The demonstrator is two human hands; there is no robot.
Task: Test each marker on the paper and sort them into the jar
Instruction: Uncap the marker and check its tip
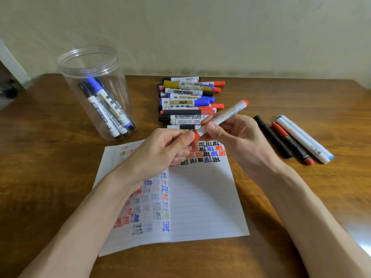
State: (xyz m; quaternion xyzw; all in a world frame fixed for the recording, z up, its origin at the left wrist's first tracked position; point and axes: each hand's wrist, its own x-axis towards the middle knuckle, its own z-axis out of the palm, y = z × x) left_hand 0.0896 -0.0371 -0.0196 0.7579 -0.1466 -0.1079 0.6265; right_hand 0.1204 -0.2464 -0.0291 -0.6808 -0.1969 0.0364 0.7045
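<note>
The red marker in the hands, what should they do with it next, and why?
Probably pull the cap off. The left hand pinches the red cap while the right hand holds the barrel of the red marker, and both hover over the paper, which has blank lines left for a test mark.

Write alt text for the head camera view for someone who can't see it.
Two bare hands hold a red-capped white marker over lined paper covered in test scribbles, the left hand at its cap, the right hand on its barrel. A clear jar with a few markers stands left; a marker pile lies behind.
</note>
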